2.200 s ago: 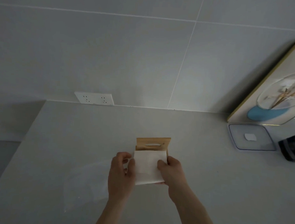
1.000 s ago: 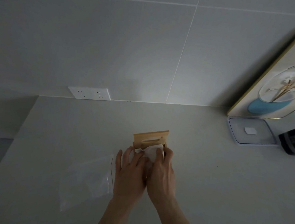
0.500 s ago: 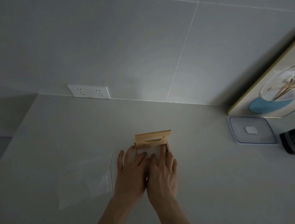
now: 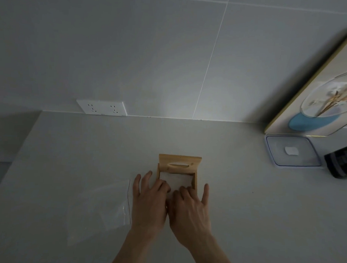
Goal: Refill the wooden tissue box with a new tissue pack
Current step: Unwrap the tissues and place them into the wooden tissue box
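Observation:
A small wooden tissue box (image 4: 195, 179) stands on the pale counter, its slotted lid (image 4: 179, 163) hinged up at the far side. A white stack of tissues (image 4: 175, 179) lies flat inside the box. My left hand (image 4: 150, 202) and my right hand (image 4: 191, 209) rest side by side at the box's near edge, fingers curled and pressing down on the near part of the tissues. Neither hand grips anything. The near rim of the box is hidden under my fingers.
An empty clear plastic bag (image 4: 103, 209) lies flat left of my hands. At the right stand a clear lidded container (image 4: 292, 153), a dark jar (image 4: 342, 163) and a framed picture (image 4: 325, 98) leaning on the tiled wall. A white socket plate (image 4: 101, 107) sits on the wall.
The tissue stack, held above the box by both hands earlier, now lies inside it. My hands went from gripping it to pressing on it, and their fingers have curled back.

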The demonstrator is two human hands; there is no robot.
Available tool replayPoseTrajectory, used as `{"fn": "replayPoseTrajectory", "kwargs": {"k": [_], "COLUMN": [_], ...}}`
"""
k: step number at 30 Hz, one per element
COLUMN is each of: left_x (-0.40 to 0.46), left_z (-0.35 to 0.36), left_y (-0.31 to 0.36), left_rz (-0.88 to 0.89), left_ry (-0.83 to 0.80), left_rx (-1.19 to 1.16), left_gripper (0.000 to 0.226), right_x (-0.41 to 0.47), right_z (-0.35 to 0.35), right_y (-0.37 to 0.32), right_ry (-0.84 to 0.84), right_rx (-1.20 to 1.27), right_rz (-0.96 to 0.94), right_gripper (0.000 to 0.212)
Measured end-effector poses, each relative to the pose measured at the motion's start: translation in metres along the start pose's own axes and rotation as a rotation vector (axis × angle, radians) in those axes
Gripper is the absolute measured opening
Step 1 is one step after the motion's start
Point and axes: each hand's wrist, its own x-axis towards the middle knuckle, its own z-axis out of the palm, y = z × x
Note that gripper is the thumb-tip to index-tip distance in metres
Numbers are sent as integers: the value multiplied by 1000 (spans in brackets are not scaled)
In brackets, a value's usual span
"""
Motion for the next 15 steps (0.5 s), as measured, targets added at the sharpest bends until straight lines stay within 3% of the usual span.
{"fn": "replayPoseTrajectory", "kwargs": {"k": [5, 15], "left_x": [1, 14], "left_z": [-3, -13], "left_y": [-1, 7], "left_rz": [20, -17], "left_ry": [-64, -307], "left_rx": [36, 155], "left_gripper": [36, 46], "right_x": [3, 16], "right_z": [-4, -6], "right_y": [7, 12], "right_ry": [82, -71], "right_rx": [72, -110], "right_rz": [-46, -99], "right_gripper": [38, 69]}}
